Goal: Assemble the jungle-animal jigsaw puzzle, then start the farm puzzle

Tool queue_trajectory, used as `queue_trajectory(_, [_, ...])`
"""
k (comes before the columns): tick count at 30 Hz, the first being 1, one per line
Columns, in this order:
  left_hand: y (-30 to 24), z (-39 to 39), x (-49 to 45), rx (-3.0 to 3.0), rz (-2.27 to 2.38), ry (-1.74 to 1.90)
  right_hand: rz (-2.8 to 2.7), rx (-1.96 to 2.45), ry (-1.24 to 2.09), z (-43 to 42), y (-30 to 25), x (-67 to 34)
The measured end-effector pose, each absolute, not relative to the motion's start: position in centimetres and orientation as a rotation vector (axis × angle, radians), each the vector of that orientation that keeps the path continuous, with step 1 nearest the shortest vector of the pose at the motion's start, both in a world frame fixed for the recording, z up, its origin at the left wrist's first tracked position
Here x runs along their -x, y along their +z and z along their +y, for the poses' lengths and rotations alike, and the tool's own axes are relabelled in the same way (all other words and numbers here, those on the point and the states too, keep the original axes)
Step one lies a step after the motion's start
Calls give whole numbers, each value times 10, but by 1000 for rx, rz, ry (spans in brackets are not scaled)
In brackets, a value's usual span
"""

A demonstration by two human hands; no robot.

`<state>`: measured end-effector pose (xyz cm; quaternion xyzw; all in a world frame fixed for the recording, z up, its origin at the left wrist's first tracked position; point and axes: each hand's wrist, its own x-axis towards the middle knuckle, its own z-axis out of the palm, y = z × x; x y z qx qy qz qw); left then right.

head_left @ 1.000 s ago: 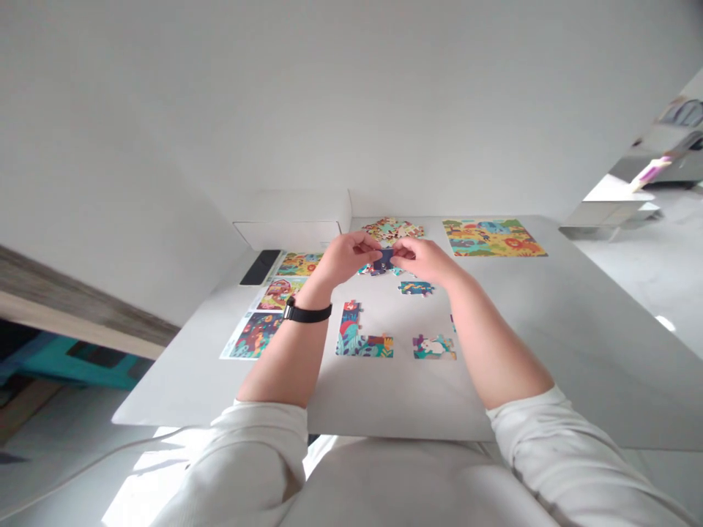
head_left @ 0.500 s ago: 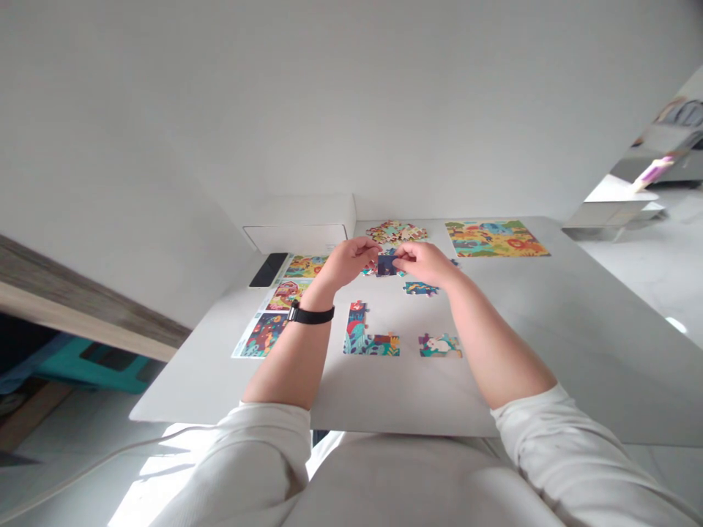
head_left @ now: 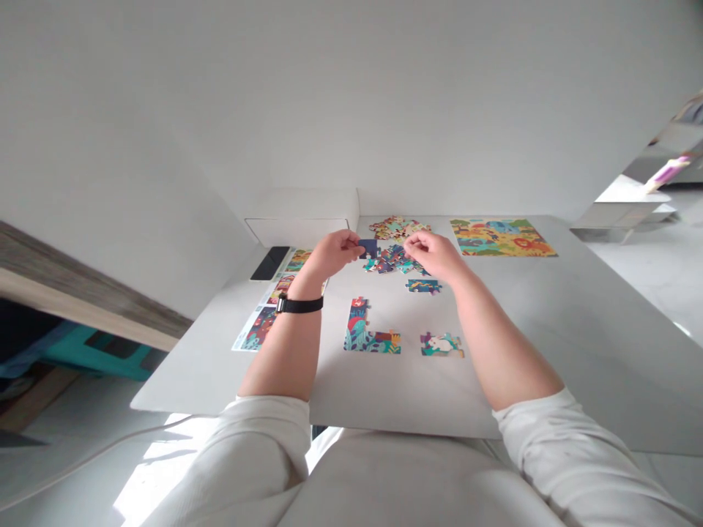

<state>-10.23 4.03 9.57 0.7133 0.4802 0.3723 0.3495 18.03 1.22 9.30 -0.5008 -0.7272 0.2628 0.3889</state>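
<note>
Between the thumb and fingers of my left hand [head_left: 339, 252] is a dark blue puzzle piece [head_left: 368, 248], held up beside a pile of dark and teal puzzle pieces [head_left: 391, 260]. My right hand [head_left: 431, 253] is at the right side of that pile, fingertips pinched together; what is in them, if anything, is too small to make out. Nearer me lies an L-shaped joined section [head_left: 358, 337] of puzzle. To its right is a small joined section with a white animal [head_left: 441, 345]. A blue section with a yellow pattern [head_left: 423, 286] rests below the pile.
Another heap of pieces [head_left: 400, 228] sits farther back. A finished lion-and-elephant puzzle [head_left: 504, 238] lies at the back right. On the left are a printed picture sheet [head_left: 255, 329], a phone [head_left: 269, 263] and a white box [head_left: 299, 228] against the wall.
My hands have moved apart. The dark blue piece, between both hands before, has gone left with my left hand; my right hand has let go of it and uncovered more of the pile.
</note>
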Motion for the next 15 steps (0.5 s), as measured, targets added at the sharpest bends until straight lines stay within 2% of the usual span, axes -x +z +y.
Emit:
queue_trajectory(7, [73, 54, 122, -1780, 1504, 688, -1800, 1344, 697, 17, 90, -185])
queue_trajectory(15, [42, 62, 119, -1783, 1500, 419, -1813, 1381, 715, 20, 83, -188])
